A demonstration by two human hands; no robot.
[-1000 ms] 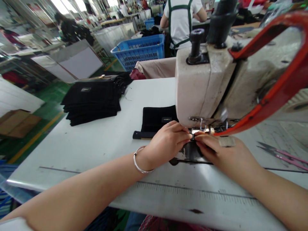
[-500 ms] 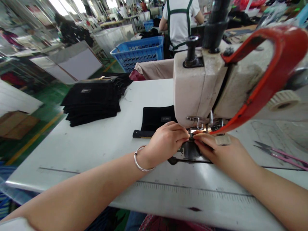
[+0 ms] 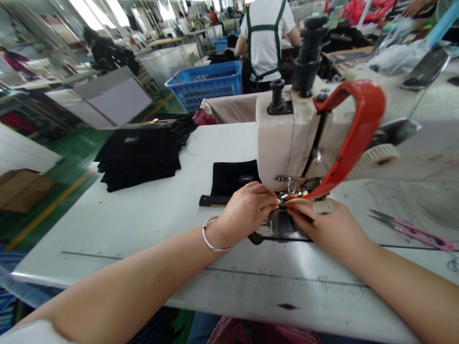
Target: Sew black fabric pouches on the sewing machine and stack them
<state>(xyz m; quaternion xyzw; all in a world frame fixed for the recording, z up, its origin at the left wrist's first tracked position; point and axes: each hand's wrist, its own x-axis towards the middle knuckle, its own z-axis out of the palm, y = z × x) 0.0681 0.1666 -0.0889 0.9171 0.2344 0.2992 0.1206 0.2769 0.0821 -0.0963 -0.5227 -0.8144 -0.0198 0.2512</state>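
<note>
Pinching, probably, the nine-to-three edge band (image 3: 212,200), the nearer left hand (image 3: 248,206) has the black fabric panel (image 3: 229,177) at eleven o'clock.

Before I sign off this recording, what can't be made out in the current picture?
Head view: the right part of the black fabric piece, hidden by the sewing machine and left hand.
Head view: what lies between that hand and the right hand; small, partly covered by both.
Head view: lettering on the fabric's label; too small and blurred.
Head view: the co-worker's head, cut off by the top edge.
</note>
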